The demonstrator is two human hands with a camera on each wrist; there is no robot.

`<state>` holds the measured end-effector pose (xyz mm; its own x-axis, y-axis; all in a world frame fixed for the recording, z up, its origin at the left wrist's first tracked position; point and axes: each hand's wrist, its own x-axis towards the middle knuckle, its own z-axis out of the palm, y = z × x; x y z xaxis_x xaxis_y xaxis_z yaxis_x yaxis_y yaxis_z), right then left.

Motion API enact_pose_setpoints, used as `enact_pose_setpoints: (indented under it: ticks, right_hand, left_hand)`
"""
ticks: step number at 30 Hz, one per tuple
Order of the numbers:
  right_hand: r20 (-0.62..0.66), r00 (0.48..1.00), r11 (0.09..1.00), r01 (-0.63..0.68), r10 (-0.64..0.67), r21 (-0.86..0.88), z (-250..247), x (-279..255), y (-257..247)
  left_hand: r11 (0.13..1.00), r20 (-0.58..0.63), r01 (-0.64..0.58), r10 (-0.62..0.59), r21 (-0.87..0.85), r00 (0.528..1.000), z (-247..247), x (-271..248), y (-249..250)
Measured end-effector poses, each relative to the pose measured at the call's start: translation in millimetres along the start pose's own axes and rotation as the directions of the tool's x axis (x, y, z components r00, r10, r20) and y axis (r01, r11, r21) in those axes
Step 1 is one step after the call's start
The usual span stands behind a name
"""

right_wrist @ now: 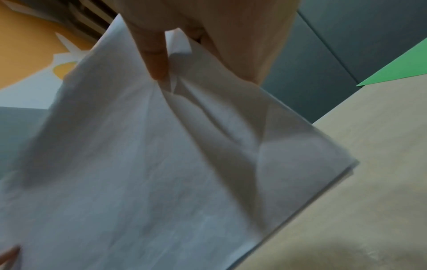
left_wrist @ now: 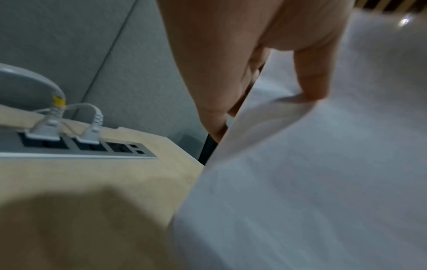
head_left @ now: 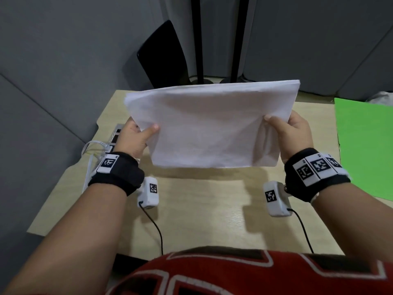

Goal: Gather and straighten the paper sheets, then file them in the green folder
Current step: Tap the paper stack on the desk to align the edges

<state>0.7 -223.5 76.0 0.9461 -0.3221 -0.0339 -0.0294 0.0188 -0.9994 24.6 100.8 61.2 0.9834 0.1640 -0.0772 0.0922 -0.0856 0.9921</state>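
— Head view first: what's nearest you?

— My red shirt (head_left: 212,273) at the bottom edge, then both forearms reaching out over the pale wooden table (head_left: 202,209). Each wrist wears a black band with a white camera block hanging under it, a black cable trailing back toward me.

— And your hands?

— My left hand (head_left: 136,139) pinches the left side of the paper sheets (head_left: 212,124), thumb on the near face, fingers behind. My right hand (head_left: 295,137) pinches the right side the same way. Neither hand is spread; both are closed on the paper.

— Where is the stack?

— Lifted off the table, between my hands, its shadow lying on the wood below. It tilts away from me, the lower edge nearer. In the right wrist view the paper sheets (right_wrist: 161,173) show a crease running down from my thumb (right_wrist: 154,60), and several layered edges at the corner. In the left wrist view my left thumb (left_wrist: 312,78) presses a small fold into the sheets.

— The folder?

— The green folder (head_left: 365,145) lies flat on the table's right side, apart from the stack.

— Anything farther out?

— A power strip (left_wrist: 80,148) set in the table's left edge, two white plugs in it. Beyond the far edge, a dark chair back (head_left: 163,56) and grey partition walls.
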Motion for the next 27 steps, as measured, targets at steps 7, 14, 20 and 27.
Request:
enact_pose_setpoints:
  ticks: [7,14,20,27]
  right_hand:
    - [-0.063,0.998,1.0,0.026,-0.027,-0.008,9,-1,7]
    - [-0.049,0.999,0.993,-0.022,0.016,-0.116,-4,-5,28]
    - [-0.02,0.992,0.915,-0.122,0.124,-0.384,-4,-7,40]
    - [-0.036,0.997,0.979,-0.067,0.061,-0.192,-7,-4,33]
  left_hand:
    - [0.989,-0.071,-0.141,0.138,-0.04,0.988,36,-5,8]
    - [0.994,-0.109,-0.107,0.106,-0.004,0.988,34,-14,-4]
    - [0.991,-0.151,0.062,-0.044,0.121,0.988,36,-18,-25]
    - [0.999,-0.161,-0.032,0.031,-0.003,0.986,23,-12,-19]
